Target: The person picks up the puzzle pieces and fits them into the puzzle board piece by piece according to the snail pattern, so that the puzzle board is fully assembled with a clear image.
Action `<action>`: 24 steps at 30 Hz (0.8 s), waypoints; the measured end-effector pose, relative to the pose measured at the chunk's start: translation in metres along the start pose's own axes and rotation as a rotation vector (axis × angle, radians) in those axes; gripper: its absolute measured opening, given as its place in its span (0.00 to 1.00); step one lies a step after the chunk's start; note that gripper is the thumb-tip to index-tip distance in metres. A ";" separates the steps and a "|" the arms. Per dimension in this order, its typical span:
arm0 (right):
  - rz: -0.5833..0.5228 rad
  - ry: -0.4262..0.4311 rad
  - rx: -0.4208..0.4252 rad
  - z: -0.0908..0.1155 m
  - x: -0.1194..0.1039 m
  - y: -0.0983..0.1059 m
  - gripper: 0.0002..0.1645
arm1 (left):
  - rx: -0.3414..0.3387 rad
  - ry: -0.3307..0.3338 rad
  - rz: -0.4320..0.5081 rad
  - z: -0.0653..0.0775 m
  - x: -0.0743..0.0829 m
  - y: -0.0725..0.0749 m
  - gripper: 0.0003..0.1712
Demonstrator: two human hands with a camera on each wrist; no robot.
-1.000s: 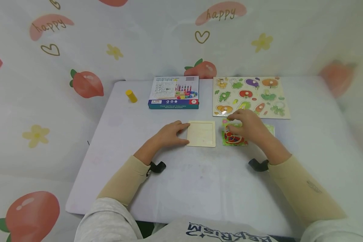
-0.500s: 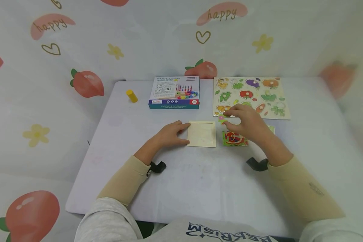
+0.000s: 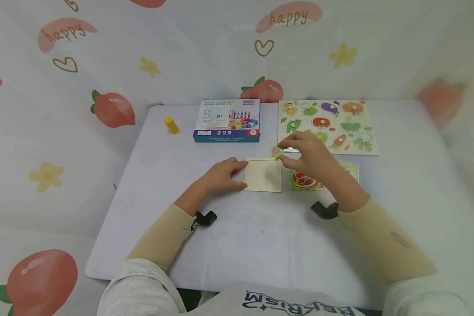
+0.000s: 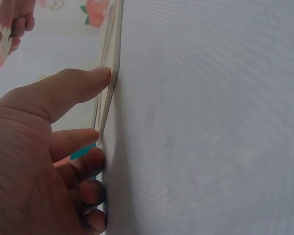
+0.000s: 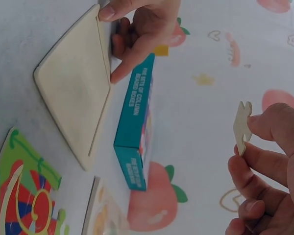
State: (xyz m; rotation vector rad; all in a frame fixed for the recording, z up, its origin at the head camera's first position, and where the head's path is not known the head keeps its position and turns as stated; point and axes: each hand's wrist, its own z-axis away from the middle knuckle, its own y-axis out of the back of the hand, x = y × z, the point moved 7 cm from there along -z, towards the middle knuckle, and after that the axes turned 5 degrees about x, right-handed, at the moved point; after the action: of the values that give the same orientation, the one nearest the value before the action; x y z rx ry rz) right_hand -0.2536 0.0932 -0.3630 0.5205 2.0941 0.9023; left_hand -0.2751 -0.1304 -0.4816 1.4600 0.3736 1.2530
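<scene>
A square wooden puzzle tray (image 3: 262, 176), pale and shallow with a thin raised rim, lies flat at the middle of the table. My left hand (image 3: 222, 176) touches its left edge with the tips of thumb and forefinger, set apart along that side. Between the thumb and fingers of my right hand (image 3: 311, 156) a small jigsaw piece (image 3: 275, 151), green with a pink spot, is pinched above the tray's far right corner. Its bare wooden back (image 5: 241, 125) faces the right wrist view. Right of the tray lie more jigsaw pieces (image 3: 305, 181), printed red, blue and green.
A boxed bead set (image 3: 227, 125) stands behind the tray. At the back right lies a vegetable peg puzzle (image 3: 350, 139), partly behind my right hand. A yellow cylinder (image 3: 171, 125) is at the back left. A pale green item (image 3: 352, 169) shows beyond my right wrist.
My right hand has lifted the green jigsaw piece off the others and carried it left to the tray's far right corner. The left hand and tray have stayed put.
</scene>
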 end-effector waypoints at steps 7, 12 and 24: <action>-0.021 -0.010 -0.032 -0.010 -0.005 -0.010 0.15 | 0.002 0.006 0.009 0.000 -0.001 -0.001 0.45; -0.025 -0.056 -0.088 -0.017 -0.006 -0.019 0.16 | 0.002 0.012 0.010 0.000 -0.002 -0.001 0.45; -0.036 -0.146 -0.214 -0.027 0.002 -0.051 0.17 | 0.008 -0.015 0.004 0.001 0.000 0.001 0.45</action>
State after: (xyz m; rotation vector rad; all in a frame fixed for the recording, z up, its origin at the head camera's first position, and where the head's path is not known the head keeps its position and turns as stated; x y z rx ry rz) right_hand -0.2793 0.0492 -0.3900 0.4216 1.8444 1.0225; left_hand -0.2747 -0.1308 -0.4805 1.4774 0.3664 1.2437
